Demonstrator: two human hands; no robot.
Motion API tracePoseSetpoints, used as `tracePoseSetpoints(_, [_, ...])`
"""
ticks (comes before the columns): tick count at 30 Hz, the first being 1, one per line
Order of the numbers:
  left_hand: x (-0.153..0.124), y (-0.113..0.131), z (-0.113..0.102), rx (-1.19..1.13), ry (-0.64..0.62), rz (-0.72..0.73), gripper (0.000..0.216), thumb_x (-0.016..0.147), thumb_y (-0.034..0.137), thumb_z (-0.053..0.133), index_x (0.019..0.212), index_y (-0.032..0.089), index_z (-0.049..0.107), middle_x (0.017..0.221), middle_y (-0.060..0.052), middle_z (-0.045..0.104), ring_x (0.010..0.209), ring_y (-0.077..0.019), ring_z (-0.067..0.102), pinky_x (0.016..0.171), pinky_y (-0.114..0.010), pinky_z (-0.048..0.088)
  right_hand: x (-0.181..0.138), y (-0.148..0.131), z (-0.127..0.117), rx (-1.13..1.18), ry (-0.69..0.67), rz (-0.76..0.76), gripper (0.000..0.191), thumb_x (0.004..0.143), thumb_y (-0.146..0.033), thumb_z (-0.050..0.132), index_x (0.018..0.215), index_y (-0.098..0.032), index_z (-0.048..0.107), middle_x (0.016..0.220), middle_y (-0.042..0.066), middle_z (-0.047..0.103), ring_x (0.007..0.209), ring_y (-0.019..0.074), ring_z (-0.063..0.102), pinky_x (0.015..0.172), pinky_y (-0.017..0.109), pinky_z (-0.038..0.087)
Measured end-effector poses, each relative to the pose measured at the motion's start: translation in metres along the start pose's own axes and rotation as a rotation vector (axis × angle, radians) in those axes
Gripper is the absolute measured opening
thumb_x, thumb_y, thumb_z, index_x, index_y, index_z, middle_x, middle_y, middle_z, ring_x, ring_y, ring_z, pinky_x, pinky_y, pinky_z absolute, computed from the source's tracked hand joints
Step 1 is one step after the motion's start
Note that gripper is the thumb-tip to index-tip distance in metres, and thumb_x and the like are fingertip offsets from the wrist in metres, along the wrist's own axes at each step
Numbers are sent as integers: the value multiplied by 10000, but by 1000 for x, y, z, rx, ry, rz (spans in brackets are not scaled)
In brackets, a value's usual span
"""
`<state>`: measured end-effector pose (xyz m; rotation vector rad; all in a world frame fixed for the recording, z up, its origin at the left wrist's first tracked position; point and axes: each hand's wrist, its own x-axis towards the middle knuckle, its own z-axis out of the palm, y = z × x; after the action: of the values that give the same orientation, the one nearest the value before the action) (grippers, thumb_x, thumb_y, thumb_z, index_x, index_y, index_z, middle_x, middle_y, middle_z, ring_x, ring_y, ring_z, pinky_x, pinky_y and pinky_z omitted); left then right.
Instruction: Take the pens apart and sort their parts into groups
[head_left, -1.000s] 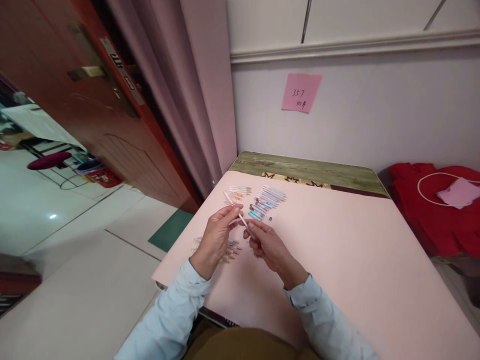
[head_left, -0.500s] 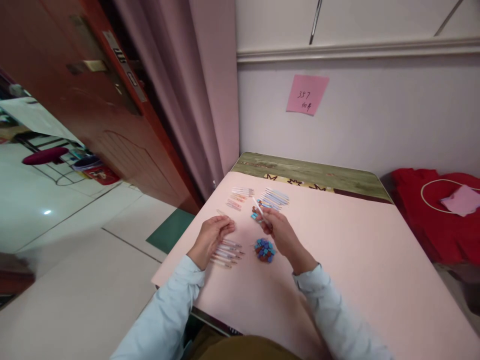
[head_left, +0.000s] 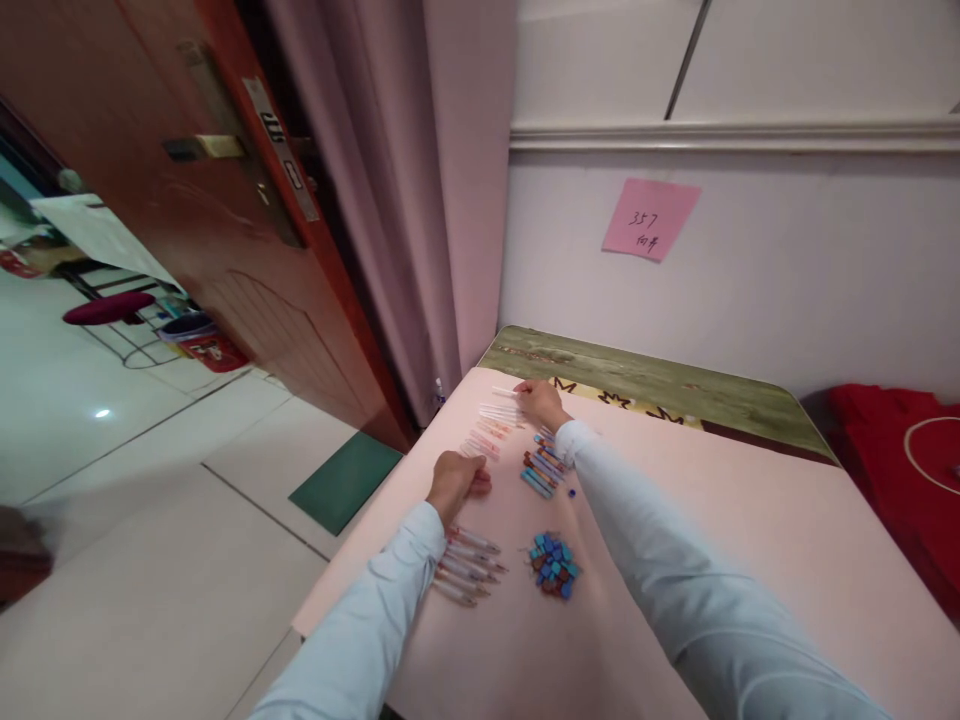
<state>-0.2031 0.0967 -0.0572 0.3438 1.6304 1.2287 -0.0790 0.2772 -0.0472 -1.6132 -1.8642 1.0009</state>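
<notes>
My right hand (head_left: 538,402) reaches to the far left part of the table, its fingers closed on one end of a slim whitish tube (head_left: 504,391). Just below lie a row of clear and pinkish slim tubes (head_left: 491,432). My left hand (head_left: 459,482) hovers nearer to me, fingers pressed together; whatever may be in them is hidden. Several pens (head_left: 469,568) with pale barrels lie side by side below it. To their right is a heap of small blue and brown pieces (head_left: 553,565). Blue and brown-ended pens (head_left: 543,465) lie in a row beside my right sleeve.
A pale pink sheet covers the table (head_left: 622,620). One small dark blue piece (head_left: 571,493) lies alone. A wall with a pink note (head_left: 651,220) stands behind, a brown door (head_left: 225,200) on the left, and red cloth (head_left: 892,470) on the right.
My right hand has moved away from me with the whitish tube, from above the blue pens to the far end of the tube row. The view has shifted a little.
</notes>
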Motion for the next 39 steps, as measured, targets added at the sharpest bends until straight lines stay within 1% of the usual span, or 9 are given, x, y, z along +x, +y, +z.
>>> tracePoseSetpoints(7, [8, -2, 6, 119, -3, 5, 202, 688, 243, 789, 631, 115, 643, 470, -101, 639, 369, -213, 602, 395, -295, 492, 3, 4, 27, -248, -77, -73, 250, 854, -210, 583, 984, -254, 793, 1058, 57, 754, 989, 226, 657, 878, 296, 444])
tracePoseSetpoints(14, [0, 9, 5, 160, -7, -25, 184, 815, 213, 667, 677, 108, 605, 467, -117, 628, 368, -238, 610, 410, -327, 509, -8, -5, 11, -371, -79, -105, 370, 929, -208, 453, 1192, -254, 709, 1248, 82, 684, 1126, 245, 621, 964, 348, 426])
tracePoseSetpoints(17, [-17, 17, -17, 138, -16, 16, 172, 856, 206, 616, 709, 118, 595, 549, -108, 673, 393, -191, 613, 442, -299, 522, -38, -12, -4, -366, -56, -147, 394, 966, -247, 408, 1283, -208, 641, 1288, 101, 658, 1163, 229, 598, 972, 321, 416])
tracePoseSetpoints(20, [-38, 24, -54, 86, 14, 141, 108, 840, 204, 635, 771, 125, 613, 651, -88, 718, 442, -141, 622, 459, -242, 515, -100, -13, -8, -324, -91, -267, 370, 987, -310, 405, 1270, -247, 635, 1225, 48, 691, 1101, 177, 620, 921, 254, 423])
tracePoseSetpoints(23, [-59, 25, -90, 28, 98, 252, 122, 795, 221, 676, 769, 110, 631, 667, -92, 723, 451, -126, 611, 454, -226, 505, -175, -7, 2, -311, -284, -463, 280, 957, -359, 488, 1048, -243, 727, 1010, 40, 744, 919, 186, 666, 794, 261, 440])
tracePoseSetpoints(25, [-72, 22, -107, -8, 105, 284, 142, 781, 236, 691, 796, 102, 646, 689, -92, 728, 477, -119, 618, 471, -216, 507, -215, -2, 12, -385, -295, -446, 269, 940, -369, 519, 1020, -230, 736, 990, 59, 735, 877, 198, 668, 739, 272, 435])
tracePoseSetpoints(27, [-81, 18, -114, -32, 107, 290, 162, 766, 244, 702, 815, 98, 653, 697, -91, 730, 490, -117, 621, 479, -210, 505, -238, 1, 23, -451, -285, -424, 273, 950, -350, 506, 1003, -217, 739, 996, 76, 720, 861, 197, 667, 704, 271, 427])
tracePoseSetpoints(31, [-87, 6, -111, -12, 89, 280, 202, 736, 277, 722, 805, 104, 644, 694, -94, 728, 494, -124, 622, 485, -223, 506, -244, 2, 33, -560, -279, -400, 281, 959, -277, 485, 913, -203, 752, 975, 89, 705, 855, 193, 667, 680, 267, 424])
tracePoseSetpoints(39, [-77, -29, -96, 183, -14, 337, 291, 640, 374, 764, 759, 137, 647, 601, -31, 664, 441, -113, 546, 432, -227, 440, -239, -2, 27, -588, -255, -393, 272, 949, -332, 506, 989, -201, 741, 998, 102, 715, 881, 221, 673, 711, 299, 427])
